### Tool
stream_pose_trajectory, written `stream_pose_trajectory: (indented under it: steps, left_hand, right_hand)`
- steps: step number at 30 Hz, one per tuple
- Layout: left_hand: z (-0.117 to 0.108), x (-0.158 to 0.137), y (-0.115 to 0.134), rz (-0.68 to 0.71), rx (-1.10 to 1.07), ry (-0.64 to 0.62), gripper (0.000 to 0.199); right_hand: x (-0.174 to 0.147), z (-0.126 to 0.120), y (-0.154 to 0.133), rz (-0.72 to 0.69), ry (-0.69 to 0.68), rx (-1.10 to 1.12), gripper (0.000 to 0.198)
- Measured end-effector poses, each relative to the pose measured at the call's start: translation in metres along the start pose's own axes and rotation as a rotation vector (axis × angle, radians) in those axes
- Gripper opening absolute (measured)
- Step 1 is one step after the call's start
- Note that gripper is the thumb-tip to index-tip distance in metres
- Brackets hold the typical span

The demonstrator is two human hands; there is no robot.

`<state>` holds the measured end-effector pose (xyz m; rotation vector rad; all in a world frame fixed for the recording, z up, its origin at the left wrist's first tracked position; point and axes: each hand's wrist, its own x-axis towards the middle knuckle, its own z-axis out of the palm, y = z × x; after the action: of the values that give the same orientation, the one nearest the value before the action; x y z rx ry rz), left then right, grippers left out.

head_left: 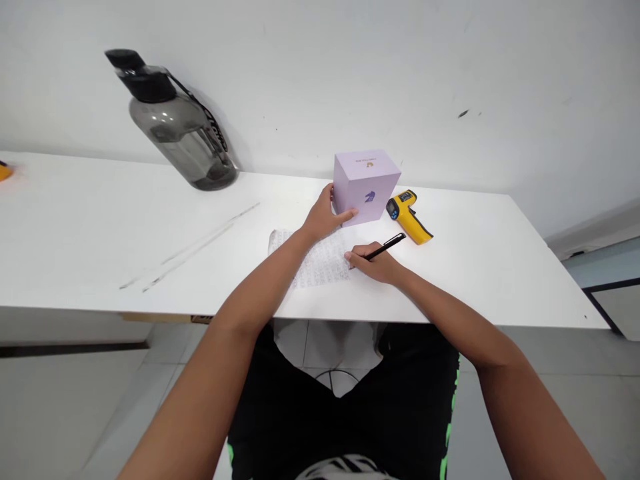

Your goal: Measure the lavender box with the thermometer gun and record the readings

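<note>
A lilac box point(357, 193) with a small dark blue emblem on its front stands on the white table. My left hand point(327, 215) grips it at its left side, thumb across the front face and fingers partly hidden behind. Below the box lies a sheet of paper point(320, 263) covered in dense writing. Over the sheet's right part, my right hand point(373, 262) is closed around a black pen point(387, 246), its tip down near the paper. Just right of the box rests a yellow and black infrared thermometer point(413, 220), touched by neither hand.
A large grey see-through water bottle point(183, 137) with a black lid stands against the wall at the back left. Dark scuff lines mark the white table point(100, 233). An orange object point(4, 171) shows at the far left edge.
</note>
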<state>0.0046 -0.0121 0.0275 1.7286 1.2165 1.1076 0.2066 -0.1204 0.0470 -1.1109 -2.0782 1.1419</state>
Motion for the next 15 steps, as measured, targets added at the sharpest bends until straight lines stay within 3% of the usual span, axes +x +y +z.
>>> stream_pose_trajectory:
  steps: [7, 15]
  left_hand:
    - [0.0003, 0.0002, -0.0008, 0.011, -0.002, -0.001, 0.099]
    - [0.0004, -0.0002, -0.0021, 0.015, 0.012, -0.006, 0.101]
  right_hand:
    - [0.0004, 0.0008, -0.0010, -0.014, 0.036, -0.015, 0.064]
    - [0.0002, -0.0001, -0.0007, 0.002, -0.023, -0.017, 0.064]
